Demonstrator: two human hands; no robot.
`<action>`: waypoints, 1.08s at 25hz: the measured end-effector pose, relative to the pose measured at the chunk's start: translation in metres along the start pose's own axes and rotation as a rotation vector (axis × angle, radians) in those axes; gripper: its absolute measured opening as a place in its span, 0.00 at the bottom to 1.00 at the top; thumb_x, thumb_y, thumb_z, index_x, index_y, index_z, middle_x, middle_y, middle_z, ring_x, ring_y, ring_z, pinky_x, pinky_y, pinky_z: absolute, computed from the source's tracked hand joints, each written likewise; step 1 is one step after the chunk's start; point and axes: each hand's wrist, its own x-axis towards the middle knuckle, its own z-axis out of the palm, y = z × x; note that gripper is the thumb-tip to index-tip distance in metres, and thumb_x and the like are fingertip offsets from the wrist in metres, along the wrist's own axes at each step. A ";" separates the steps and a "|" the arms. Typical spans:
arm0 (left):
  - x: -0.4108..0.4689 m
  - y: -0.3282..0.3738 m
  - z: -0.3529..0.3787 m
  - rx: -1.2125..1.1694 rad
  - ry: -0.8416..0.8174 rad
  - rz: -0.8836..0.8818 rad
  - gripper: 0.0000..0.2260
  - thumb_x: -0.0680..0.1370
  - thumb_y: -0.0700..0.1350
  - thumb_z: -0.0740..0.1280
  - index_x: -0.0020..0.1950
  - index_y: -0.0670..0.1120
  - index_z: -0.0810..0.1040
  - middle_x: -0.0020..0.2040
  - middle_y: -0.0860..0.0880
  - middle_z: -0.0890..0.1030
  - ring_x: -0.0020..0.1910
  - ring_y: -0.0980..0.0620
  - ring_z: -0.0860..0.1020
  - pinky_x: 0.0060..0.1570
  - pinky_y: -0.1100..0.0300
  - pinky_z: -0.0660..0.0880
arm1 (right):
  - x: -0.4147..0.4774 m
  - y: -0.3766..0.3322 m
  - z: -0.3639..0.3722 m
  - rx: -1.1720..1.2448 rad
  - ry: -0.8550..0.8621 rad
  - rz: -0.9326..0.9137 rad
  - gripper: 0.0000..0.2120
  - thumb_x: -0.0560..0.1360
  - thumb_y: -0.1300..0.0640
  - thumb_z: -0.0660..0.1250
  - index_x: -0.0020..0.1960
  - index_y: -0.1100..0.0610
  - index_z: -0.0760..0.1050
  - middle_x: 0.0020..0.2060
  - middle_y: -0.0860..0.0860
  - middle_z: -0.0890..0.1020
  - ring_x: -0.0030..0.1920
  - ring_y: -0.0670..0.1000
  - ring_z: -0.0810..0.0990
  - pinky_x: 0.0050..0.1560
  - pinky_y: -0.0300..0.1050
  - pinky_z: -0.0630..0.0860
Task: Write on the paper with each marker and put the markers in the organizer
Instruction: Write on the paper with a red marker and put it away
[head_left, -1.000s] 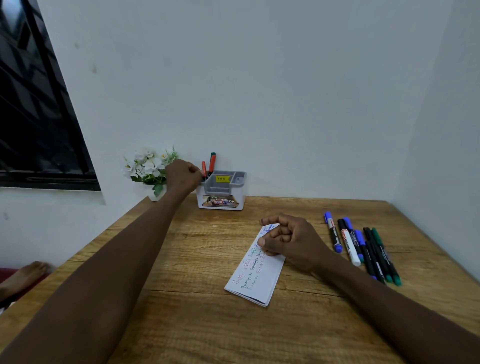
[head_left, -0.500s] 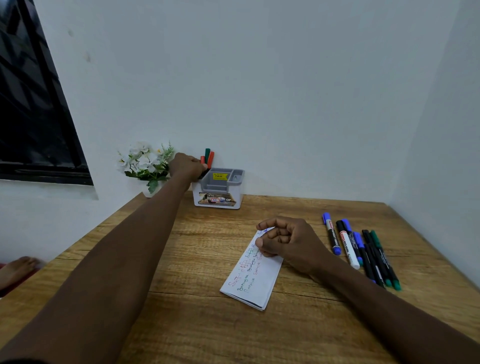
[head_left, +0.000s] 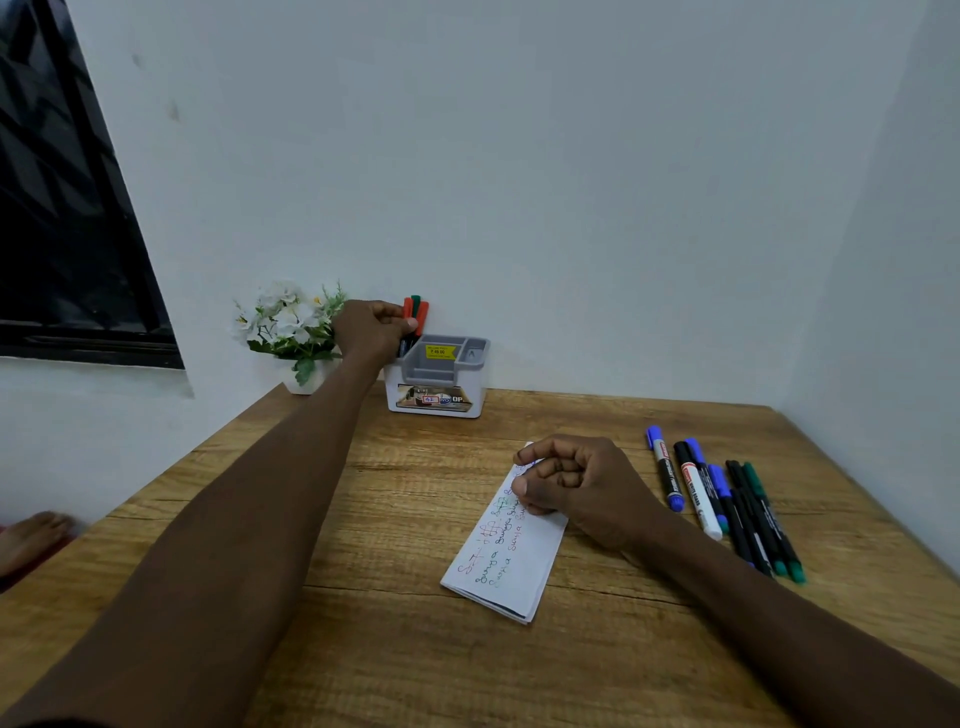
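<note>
A grey and white organizer (head_left: 441, 384) stands at the table's far edge against the wall. Two red markers (head_left: 423, 314) and a green-capped marker (head_left: 415, 301) stick up from its back left compartment. My left hand (head_left: 371, 330) is at that compartment, fingers curled and thumb pressed against the green-capped marker. The folded white paper (head_left: 511, 566), with lines of coloured writing, lies mid-table. On its top end rests my right hand (head_left: 576, 483), curled into a fist and holding nothing. Several blue, black and green markers (head_left: 727, 499) lie in a row to its right.
A small pot of white flowers (head_left: 288, 325) stands just left of the organizer, touching my left wrist area. The white wall runs behind and on the right. A dark window (head_left: 62, 234) is at the left, and a foot (head_left: 31, 538) shows beyond the table's left edge.
My left hand has stayed at the organizer; the green-capped marker now stands between the two red ones. The right hand and paper have not moved.
</note>
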 end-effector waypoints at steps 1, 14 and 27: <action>-0.001 -0.002 0.001 0.028 -0.005 0.004 0.14 0.69 0.43 0.82 0.52 0.42 0.87 0.45 0.43 0.87 0.44 0.50 0.85 0.51 0.54 0.83 | 0.000 0.000 0.000 0.006 -0.001 -0.001 0.13 0.73 0.59 0.77 0.56 0.58 0.82 0.42 0.55 0.89 0.44 0.56 0.89 0.53 0.53 0.84; -0.054 0.011 -0.015 0.250 0.066 0.380 0.07 0.75 0.46 0.75 0.48 0.43 0.88 0.45 0.45 0.88 0.45 0.51 0.84 0.51 0.60 0.75 | 0.000 0.002 0.001 0.018 -0.010 -0.029 0.12 0.72 0.60 0.78 0.54 0.60 0.83 0.42 0.56 0.88 0.44 0.57 0.88 0.50 0.52 0.85; -0.186 0.076 0.046 0.177 -0.543 0.698 0.06 0.76 0.42 0.75 0.52 0.44 0.88 0.49 0.49 0.88 0.44 0.60 0.83 0.47 0.73 0.74 | -0.017 -0.004 0.013 -0.573 0.163 -0.412 0.08 0.74 0.52 0.72 0.42 0.55 0.87 0.33 0.47 0.86 0.28 0.42 0.77 0.32 0.33 0.70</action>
